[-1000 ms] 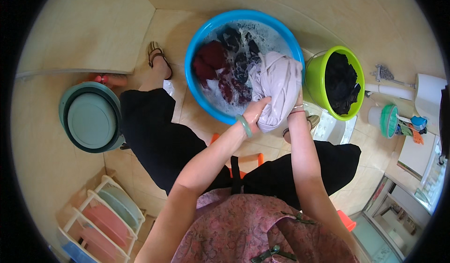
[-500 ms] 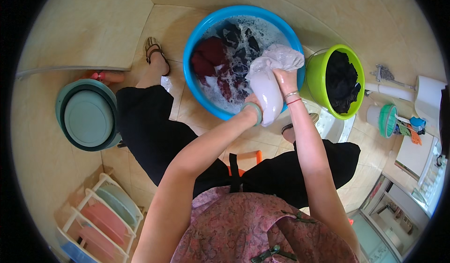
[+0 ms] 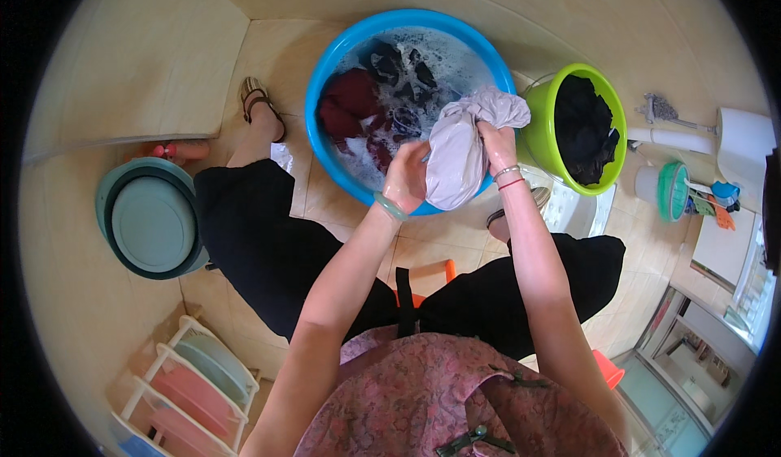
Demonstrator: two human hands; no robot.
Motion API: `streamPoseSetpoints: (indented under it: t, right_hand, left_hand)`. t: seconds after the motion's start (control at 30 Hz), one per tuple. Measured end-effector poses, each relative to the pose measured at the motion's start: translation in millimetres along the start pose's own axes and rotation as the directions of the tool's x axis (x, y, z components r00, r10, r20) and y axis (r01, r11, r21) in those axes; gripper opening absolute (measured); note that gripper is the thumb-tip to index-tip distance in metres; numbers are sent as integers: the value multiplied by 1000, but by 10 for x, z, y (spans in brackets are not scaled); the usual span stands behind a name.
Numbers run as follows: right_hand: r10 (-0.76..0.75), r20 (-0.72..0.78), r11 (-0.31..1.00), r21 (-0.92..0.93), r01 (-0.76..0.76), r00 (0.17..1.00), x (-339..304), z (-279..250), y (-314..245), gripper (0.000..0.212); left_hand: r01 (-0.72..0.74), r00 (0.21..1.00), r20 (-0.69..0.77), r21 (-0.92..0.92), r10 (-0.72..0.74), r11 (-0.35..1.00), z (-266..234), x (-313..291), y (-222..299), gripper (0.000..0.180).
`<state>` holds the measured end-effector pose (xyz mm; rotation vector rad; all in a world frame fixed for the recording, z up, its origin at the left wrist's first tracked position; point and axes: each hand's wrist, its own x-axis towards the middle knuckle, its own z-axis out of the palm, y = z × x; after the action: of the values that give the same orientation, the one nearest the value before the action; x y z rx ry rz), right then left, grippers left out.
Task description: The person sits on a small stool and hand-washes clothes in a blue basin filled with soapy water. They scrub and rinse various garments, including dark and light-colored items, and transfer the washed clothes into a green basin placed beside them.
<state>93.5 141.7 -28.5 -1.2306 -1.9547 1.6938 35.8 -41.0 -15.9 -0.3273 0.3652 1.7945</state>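
Observation:
A wet, pale pinkish-white cloth [image 3: 457, 160] hangs over the near right rim of a blue basin [image 3: 324, 62]. My right hand [image 3: 498, 144] is closed round its gathered upper part. My left hand [image 3: 407, 176] is beside the cloth's left edge, fingers stretched out and palm turned towards it; whether it touches the cloth I cannot tell. Soapy water fills the basin, with a dark red garment [image 3: 350, 103] and black cloth [image 3: 390, 62] soaking in it.
Right of the basin stands a lime-green bucket [image 3: 561, 152] holding black clothes [image 3: 582, 127]. Stacked grey-green basins [image 3: 154, 217] are at the left, above a white rack [image 3: 183, 376] of coloured basins. A white floor fixture [image 3: 578, 209] lies near my right foot.
The cloth was smooth and swollen like a bag; now it looks flatter and wrinkled. My left hand has shifted left and up from beneath it. The view has moved slightly.

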Motion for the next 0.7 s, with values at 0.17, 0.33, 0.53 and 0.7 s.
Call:
streamPoseSetpoints:
  t: [0.17,0.33,0.53,0.7]
  right_hand:
    - [-350,135,852,-366,375,927,-228,223,-159,41]
    - [-410,279,569,-666,482,868,-506,233,-334,59]
    - [-337,382,939,68,338,861,-611,-13,-619,86]
    - [-223,223,928,345,137,949,-352,-257,-278,87]
  left_hand:
    - [-50,962,-188,593,199,803,237,154,-135,74]
    - [11,990,-132,452,54,892,263,280,-53,64]
    - [-40,971,-222,226,92,973,-307,554,-61,55]
    - [-20,999,-45,-16,19,1000,26,340,-33,44]
